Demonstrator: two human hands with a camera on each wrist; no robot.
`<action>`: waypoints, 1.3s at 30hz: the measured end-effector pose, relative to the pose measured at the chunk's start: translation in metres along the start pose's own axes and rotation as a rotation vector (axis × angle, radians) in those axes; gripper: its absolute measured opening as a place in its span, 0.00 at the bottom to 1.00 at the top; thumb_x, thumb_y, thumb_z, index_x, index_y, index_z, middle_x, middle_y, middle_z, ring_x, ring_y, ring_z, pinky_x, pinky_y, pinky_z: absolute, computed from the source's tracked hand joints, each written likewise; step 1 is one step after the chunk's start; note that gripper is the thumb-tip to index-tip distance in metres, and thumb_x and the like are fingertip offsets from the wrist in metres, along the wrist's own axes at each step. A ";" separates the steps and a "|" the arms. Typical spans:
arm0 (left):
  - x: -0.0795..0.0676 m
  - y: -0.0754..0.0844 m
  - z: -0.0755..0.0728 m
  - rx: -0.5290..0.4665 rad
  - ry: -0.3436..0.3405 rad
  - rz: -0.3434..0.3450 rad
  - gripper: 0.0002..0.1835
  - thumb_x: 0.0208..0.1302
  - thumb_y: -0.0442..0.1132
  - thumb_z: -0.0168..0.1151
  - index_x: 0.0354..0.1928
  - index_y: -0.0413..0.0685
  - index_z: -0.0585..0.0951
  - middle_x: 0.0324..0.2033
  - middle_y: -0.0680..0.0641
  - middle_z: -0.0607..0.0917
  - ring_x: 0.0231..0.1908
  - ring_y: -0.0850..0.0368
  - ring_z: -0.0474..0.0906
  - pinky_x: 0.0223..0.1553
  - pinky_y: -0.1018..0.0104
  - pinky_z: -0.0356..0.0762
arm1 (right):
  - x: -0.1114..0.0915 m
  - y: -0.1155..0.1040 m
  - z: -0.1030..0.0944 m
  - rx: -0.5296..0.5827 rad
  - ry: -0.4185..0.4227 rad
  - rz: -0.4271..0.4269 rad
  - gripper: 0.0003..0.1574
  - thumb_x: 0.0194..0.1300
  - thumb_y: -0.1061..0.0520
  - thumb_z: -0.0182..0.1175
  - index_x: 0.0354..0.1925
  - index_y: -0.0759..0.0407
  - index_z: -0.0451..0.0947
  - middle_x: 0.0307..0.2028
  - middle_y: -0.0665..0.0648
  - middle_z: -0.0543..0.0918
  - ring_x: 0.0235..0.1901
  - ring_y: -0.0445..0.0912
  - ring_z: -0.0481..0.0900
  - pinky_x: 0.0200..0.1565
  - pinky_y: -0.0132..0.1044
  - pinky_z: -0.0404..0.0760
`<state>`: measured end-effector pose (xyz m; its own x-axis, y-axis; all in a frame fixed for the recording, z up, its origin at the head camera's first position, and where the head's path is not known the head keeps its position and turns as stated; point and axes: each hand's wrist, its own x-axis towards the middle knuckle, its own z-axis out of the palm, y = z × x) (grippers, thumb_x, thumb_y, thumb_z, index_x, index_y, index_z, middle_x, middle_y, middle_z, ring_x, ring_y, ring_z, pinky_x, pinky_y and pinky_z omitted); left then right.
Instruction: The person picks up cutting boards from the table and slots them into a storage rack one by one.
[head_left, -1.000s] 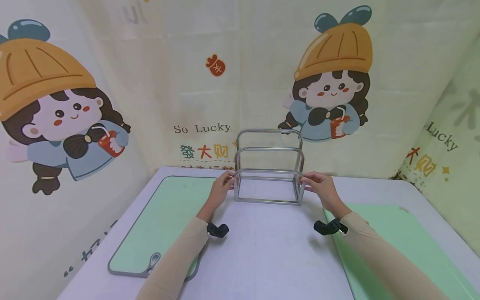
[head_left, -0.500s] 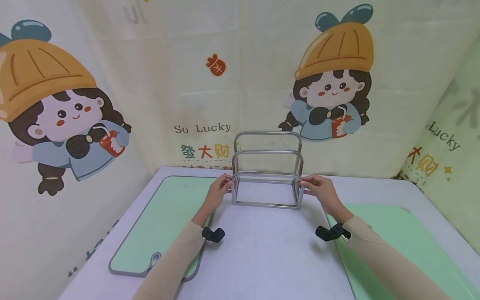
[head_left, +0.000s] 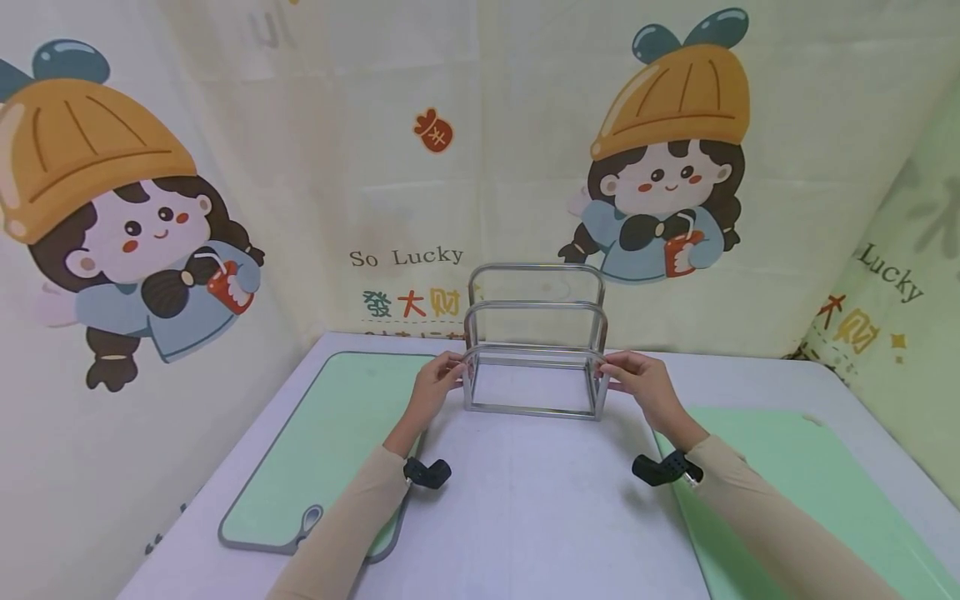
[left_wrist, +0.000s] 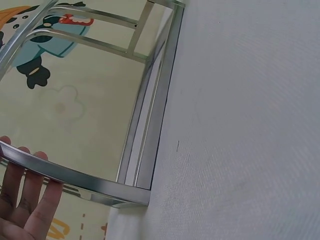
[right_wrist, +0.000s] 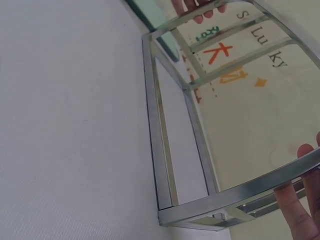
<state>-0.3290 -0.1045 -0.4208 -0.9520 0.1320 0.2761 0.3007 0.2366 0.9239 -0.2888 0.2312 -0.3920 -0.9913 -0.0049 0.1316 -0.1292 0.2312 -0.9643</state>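
Observation:
A silver metal rack (head_left: pixel 532 411) with three upright loops stands on the table's far middle. My left hand (head_left: pixel 432 390) grips the left upright of its front loop, and in the left wrist view the fingertips (left_wrist: pixel 49 192) curl around the flat bar. On the opposite side, my right hand (head_left: pixel 647 390) holds the right upright at about the same height. The right wrist view shows fingers (right_wrist: pixel 295 212) wrapped about that bar, with the rack's lower frame (right_wrist: pixel 156 125) resting on the white surface.
Left of the rack lies a green cutting board (head_left: pixel 337 442) with a grey border and a handle hole. A second green board (head_left: pixel 780 467) lies at the right, partly beneath the right forearm. A printed cloth (head_left: pixel 517 183) hangs close behind the white table (head_left: pixel 517 508).
Over the first half second, the rack slid slightly toward me and a little left, with both hands gripping it. Since then, rack and hands have stayed almost still.

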 end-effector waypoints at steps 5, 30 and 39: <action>-0.009 0.019 -0.002 -0.005 -0.030 0.029 0.12 0.68 0.36 0.53 0.45 0.32 0.76 0.42 0.32 0.81 0.46 0.35 0.77 0.46 0.56 0.82 | -0.001 0.000 -0.001 0.018 -0.006 -0.012 0.27 0.63 0.53 0.61 0.52 0.73 0.74 0.38 0.49 0.86 0.37 0.33 0.82 0.44 0.32 0.83; -0.017 0.021 -0.009 -0.031 -0.062 0.037 0.11 0.66 0.36 0.56 0.45 0.34 0.78 0.41 0.32 0.82 0.44 0.40 0.79 0.43 0.66 0.83 | -0.006 0.000 0.000 -0.014 -0.034 -0.013 0.28 0.61 0.51 0.62 0.51 0.71 0.75 0.38 0.47 0.85 0.38 0.32 0.81 0.43 0.31 0.83; -0.012 -0.001 -0.006 0.052 -0.010 0.077 0.15 0.65 0.36 0.58 0.53 0.43 0.77 0.47 0.40 0.82 0.49 0.47 0.79 0.49 0.62 0.81 | -0.008 0.002 -0.006 -0.014 -0.106 -0.072 0.30 0.63 0.51 0.61 0.56 0.70 0.71 0.45 0.55 0.85 0.42 0.36 0.83 0.43 0.27 0.82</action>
<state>-0.3186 -0.1118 -0.4234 -0.9256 0.1613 0.3425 0.3755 0.2748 0.8852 -0.2811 0.2374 -0.3939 -0.9767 -0.1249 0.1744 -0.2004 0.2405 -0.9497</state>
